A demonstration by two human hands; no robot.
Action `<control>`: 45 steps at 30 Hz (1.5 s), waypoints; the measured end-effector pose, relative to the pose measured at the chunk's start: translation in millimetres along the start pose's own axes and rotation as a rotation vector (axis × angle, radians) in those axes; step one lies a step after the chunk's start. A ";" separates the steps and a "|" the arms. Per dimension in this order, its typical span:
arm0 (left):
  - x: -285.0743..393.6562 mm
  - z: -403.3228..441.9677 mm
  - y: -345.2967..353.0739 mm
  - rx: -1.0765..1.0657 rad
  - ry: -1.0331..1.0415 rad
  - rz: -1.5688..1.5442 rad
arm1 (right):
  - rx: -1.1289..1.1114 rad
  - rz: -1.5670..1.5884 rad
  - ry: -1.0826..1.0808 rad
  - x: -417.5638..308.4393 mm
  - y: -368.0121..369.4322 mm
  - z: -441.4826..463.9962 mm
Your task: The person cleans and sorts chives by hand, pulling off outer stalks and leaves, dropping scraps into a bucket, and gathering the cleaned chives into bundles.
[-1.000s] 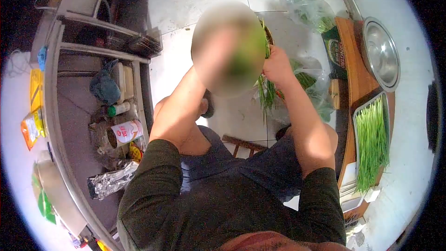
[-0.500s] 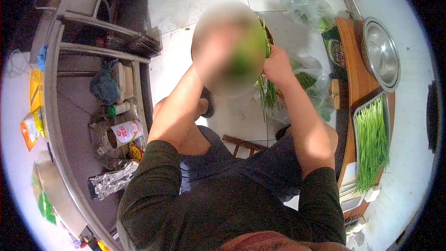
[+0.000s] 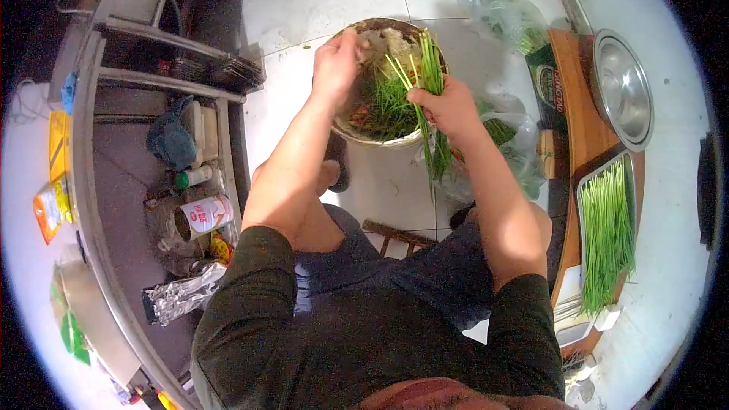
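My right hand [image 3: 448,105] is closed around a bunch of garlic chives [image 3: 430,57], thumb across the stalks. Pale ends stick up above the fist, a few stalks fan out to the left, and green leaves hang below it. My left hand [image 3: 336,67] is over the left rim of a round bucket [image 3: 377,143], fingers curled together; whatever they may pinch is too small to make out. Inside the bucket lie loose green scraps [image 3: 391,105] and pale and brown waste. The bucket stands on the floor in front of my knees.
On the right, a wooden surface [image 3: 581,110] holds a steel bowl [image 3: 623,91] and a tray of laid-out chives [image 3: 607,228]. Plastic bags of greens [image 3: 505,11] lie on the tiled floor. A shelf on the left holds a tin [image 3: 205,216] and crumpled foil [image 3: 186,294].
My right hand has turned so its thumb shows, and several stalks now fan out leftward. A blur covered my left hand and the bucket before; both are visible now.
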State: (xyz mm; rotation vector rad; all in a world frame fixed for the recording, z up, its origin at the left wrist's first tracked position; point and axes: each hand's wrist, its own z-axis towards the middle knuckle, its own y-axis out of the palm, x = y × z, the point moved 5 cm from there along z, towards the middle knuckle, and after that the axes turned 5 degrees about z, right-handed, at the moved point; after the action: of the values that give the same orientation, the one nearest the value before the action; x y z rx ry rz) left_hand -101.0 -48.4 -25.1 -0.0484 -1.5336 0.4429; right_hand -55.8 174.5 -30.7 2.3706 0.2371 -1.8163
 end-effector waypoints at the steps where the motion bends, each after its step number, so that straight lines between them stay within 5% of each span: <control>1: 14.6 -4.3 -2.3 0.092 0.279 0.365 | 0.005 0.034 0.020 -1.1 0.1 -0.2; 2: 28.2 -10.6 1.1 0.186 0.558 0.730 | -0.004 0.087 0.057 -1.0 0.8 -0.7; 4: 26.2 -15.6 10.5 0.074 0.232 0.714 | -0.016 0.195 0.133 -0.1 0.4 -1.7; 6: 39.6 -21.8 14.1 -0.406 -0.275 0.890 | 0.008 0.211 0.096 -4.5 2.1 -2.3; 9: 18.7 -25.9 20.1 0.019 0.443 0.741 | 0.014 0.174 0.077 -1.1 0.8 1.2; 14: 22.6 -25.4 24.9 -0.376 -0.090 0.742 | 0.062 0.147 0.073 1.8 -4.8 1.9; 16: 29.1 -25.4 26.7 -0.071 0.360 0.586 | 0.067 0.133 0.035 1.1 -6.8 5.1; 18: 17.8 -23.5 25.6 -0.017 0.365 0.511 | 0.055 0.175 0.065 -8.9 -5.0 -2.2; 21: 42.8 -29.7 21.0 -0.256 -0.143 0.740 | 0.020 0.217 0.077 -11.7 -1.9 -4.0; 24: 8.6 -29.3 35.5 -0.296 -0.272 0.136 | 0.006 0.231 0.095 -12.4 0.6 -5.1; 31: 23.7 -50.9 62.7 -0.466 -0.285 -0.281 | -0.066 0.174 0.146 -3.4 9.2 -1.4; 34: 18.9 -45.9 58.9 -0.308 -0.360 -0.485 | -0.033 0.260 0.166 -10.8 9.1 -5.4; 45: 37.7 -44.8 49.7 -0.280 -0.245 -0.329 | -0.168 0.191 0.141 4.4 23.7 -0.6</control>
State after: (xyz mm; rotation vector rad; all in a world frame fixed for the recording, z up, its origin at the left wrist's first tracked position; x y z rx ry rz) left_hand -70.9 19.8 -6.7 0.0426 -1.7973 -0.0317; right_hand -49.0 151.6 -34.4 2.3178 0.1646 -1.4872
